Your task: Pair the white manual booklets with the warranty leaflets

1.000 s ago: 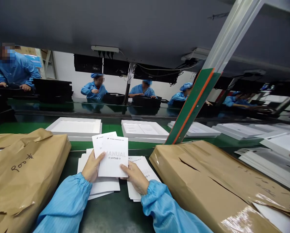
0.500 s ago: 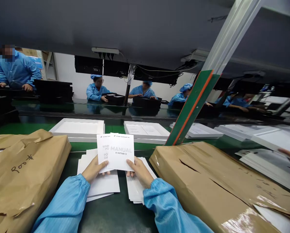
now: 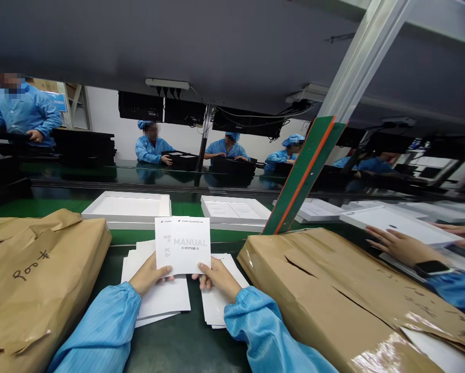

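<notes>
Two white printed booklets overlap in front of me, the manual (image 3: 191, 246) on top and the warranty booklet (image 3: 163, 233) mostly hidden behind its left side. My left hand (image 3: 149, 274) is closed on the warranty booklet's lower left corner, thumb in front and fingers behind. At the lower right corner, my right hand (image 3: 219, 277) pinches the manual. Below my left hand lies a stack of white booklets (image 3: 168, 300). Another white stack (image 3: 214, 305) sits under my right hand, partly covered by it.
Brown paper packages flank me, one on the left (image 3: 49, 269) and one on the right (image 3: 318, 280). White box trays (image 3: 127, 220) stand along the green line ahead. A slanted post (image 3: 306, 171) rises at right. A co-worker's hands (image 3: 407, 248) hold a white tray; others sit opposite.
My hands have drawn closer together, so the manual covers more of the warranty booklet. At right, a co-worker's hands have come further into view with a white tray.
</notes>
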`<act>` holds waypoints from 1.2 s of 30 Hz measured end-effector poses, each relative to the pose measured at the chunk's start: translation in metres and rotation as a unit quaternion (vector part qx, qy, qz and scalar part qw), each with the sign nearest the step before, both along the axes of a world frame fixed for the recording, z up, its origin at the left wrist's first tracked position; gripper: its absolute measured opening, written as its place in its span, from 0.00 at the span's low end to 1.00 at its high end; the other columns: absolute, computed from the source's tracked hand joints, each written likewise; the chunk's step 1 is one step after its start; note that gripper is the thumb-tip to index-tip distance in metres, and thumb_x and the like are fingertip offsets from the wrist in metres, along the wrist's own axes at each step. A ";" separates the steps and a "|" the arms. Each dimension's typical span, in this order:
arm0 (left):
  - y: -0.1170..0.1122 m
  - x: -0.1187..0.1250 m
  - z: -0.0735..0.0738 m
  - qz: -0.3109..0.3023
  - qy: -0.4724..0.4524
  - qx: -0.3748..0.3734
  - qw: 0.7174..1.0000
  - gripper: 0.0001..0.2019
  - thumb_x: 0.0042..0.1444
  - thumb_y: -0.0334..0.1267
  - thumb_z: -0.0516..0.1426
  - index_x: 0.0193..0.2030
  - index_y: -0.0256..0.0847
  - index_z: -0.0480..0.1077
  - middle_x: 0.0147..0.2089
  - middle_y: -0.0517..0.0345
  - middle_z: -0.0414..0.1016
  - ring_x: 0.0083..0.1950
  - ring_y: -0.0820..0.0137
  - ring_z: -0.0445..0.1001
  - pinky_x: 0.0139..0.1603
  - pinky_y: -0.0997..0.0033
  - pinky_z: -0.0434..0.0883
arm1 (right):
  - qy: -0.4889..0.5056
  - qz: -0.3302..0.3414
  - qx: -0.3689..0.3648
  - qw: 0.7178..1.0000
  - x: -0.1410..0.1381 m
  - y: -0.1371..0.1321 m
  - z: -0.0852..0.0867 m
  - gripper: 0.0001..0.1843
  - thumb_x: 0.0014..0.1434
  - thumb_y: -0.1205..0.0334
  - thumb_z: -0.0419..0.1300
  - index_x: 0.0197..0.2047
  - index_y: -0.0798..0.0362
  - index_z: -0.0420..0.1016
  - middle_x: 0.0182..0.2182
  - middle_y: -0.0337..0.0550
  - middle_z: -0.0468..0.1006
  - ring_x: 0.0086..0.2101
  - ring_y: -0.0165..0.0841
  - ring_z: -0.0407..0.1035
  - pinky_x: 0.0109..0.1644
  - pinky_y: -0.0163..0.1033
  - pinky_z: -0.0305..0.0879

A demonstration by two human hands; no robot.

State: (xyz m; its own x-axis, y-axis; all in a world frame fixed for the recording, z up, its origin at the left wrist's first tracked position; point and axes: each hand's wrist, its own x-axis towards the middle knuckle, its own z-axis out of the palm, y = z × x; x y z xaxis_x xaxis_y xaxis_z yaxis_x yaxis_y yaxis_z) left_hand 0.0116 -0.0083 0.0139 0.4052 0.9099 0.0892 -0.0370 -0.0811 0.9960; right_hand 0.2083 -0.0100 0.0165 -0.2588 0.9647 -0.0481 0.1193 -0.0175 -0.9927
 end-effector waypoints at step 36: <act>0.003 0.000 -0.004 0.013 0.001 -0.021 1.000 0.21 0.44 0.41 0.53 0.43 0.36 0.54 0.32 0.53 0.69 0.25 0.74 0.68 0.21 0.77 0.60 | -0.029 -0.021 0.025 0.999 -0.004 -0.005 -0.001 0.20 0.45 0.49 0.50 0.34 0.57 0.58 0.17 0.35 0.69 0.12 0.22 0.61 0.14 0.28 0.52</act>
